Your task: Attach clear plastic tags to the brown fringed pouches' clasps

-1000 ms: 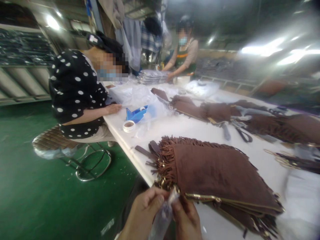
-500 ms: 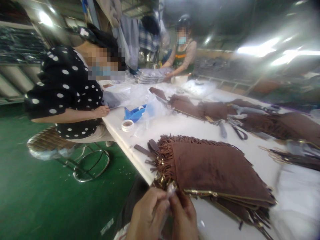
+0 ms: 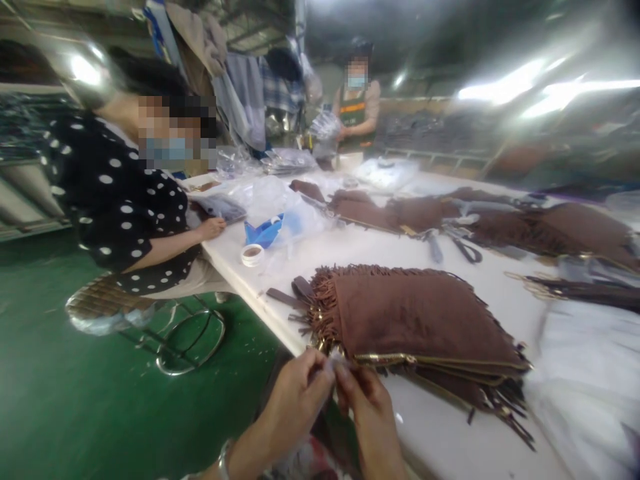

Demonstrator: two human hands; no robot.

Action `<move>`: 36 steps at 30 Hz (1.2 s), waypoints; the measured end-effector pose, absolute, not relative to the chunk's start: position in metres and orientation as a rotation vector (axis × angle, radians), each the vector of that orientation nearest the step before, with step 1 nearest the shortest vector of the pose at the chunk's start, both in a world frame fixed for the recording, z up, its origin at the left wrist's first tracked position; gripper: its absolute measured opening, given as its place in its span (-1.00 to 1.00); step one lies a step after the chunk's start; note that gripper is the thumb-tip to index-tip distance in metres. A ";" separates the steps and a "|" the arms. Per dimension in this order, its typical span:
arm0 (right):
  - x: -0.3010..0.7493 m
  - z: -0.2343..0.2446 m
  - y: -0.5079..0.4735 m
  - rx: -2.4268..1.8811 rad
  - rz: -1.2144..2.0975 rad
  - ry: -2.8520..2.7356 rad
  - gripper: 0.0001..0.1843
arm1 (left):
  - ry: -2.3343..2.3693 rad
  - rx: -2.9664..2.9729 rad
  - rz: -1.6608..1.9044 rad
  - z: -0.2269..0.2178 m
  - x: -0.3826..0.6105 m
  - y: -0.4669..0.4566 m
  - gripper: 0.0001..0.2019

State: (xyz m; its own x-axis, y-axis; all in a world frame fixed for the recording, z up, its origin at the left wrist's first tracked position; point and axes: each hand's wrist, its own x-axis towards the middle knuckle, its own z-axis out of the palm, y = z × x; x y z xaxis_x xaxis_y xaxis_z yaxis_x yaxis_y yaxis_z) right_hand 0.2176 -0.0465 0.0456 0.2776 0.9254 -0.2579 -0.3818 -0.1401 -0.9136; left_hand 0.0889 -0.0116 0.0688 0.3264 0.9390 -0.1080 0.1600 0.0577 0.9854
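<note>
A stack of brown fringed suede bags [image 3: 410, 313] with gold zippers lies at the table's near edge. At its lower left corner my left hand [image 3: 297, 393] and my right hand [image 3: 367, 400] meet, fingers closed in a pinch. Between their fingertips is a small whitish, translucent wrapping piece [image 3: 337, 359], beside the gold metal clasps [image 3: 320, 341] of the bags. My fingers partly hide what lies under the wrapping. Brown straps [image 3: 287, 299] stick out to the left of the fringe.
A blue tape dispenser [image 3: 264, 232] and a tape roll [image 3: 253, 255] stand near the left edge of the white table [image 3: 240, 283]. More brown bags [image 3: 370, 210] lie farther back. A co-worker in polka dots [image 3: 115, 193] sits left; another person [image 3: 357, 107] stands behind.
My hands have shifted slightly up and stay pinched at the wrapping by the clasps. The seated co-worker's hand has moved slightly right. The standing person has lifted a bundle.
</note>
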 end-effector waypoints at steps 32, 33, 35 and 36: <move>0.221 0.044 -0.034 -1.148 1.193 -0.459 -0.55 | 0.865 1.084 0.609 0.034 0.073 -0.033 -0.53; 0.221 0.042 -0.033 -1.150 1.190 -0.450 -0.55 | 0.863 1.089 0.604 0.032 0.072 -0.033 -0.52; 0.220 0.037 -0.030 -1.154 1.186 -0.433 -0.54 | 0.856 1.097 0.589 0.029 0.071 -0.032 -0.50; 0.220 0.034 -0.028 -1.156 1.182 -0.427 -0.54 | 0.854 1.103 0.576 0.027 0.071 -0.032 -0.50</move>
State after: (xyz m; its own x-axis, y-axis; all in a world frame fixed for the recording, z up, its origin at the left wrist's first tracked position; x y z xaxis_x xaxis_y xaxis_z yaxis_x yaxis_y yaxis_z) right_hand 0.2198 -0.0285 0.0343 0.3848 0.8779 -0.2850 -0.4935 -0.0653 -0.8673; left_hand 0.0710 -0.0322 0.0269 0.5631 0.7690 -0.3027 0.0071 0.3618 0.9322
